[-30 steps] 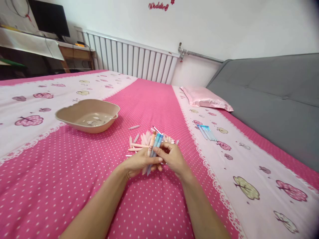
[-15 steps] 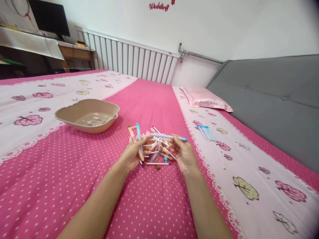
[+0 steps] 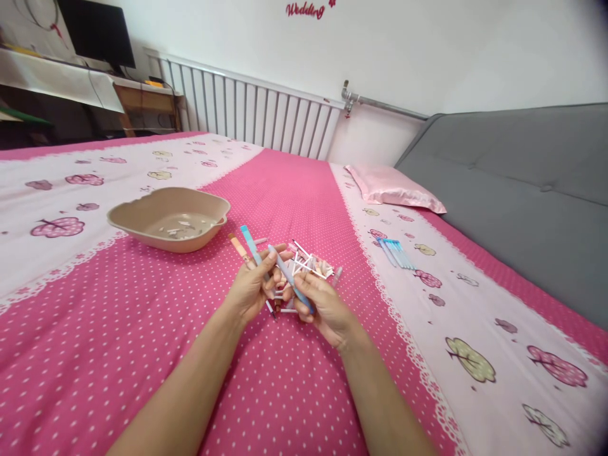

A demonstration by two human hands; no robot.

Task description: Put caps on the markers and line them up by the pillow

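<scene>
Head view, right hand (image 3: 321, 303) holding pen (image 3: 285, 271), basin (image 3: 149, 214) apart

"What's by the pen pile (image 3: 319, 266)?"
"Left hand (image 3: 249, 294) holding an orange-tipped pen (image 3: 239, 247) and a blue-tipped pen (image 3: 250, 244); right hand (image 3: 327, 307) gripping a lavender pen (image 3: 287, 273)."
"Farther out?"
"Tan basin (image 3: 166, 243) left of the pile, blue pens (image 3: 398, 253) right of it."

Pen pile (image 3: 313, 263) — partly behind fingers (image 3: 310, 288)
</scene>
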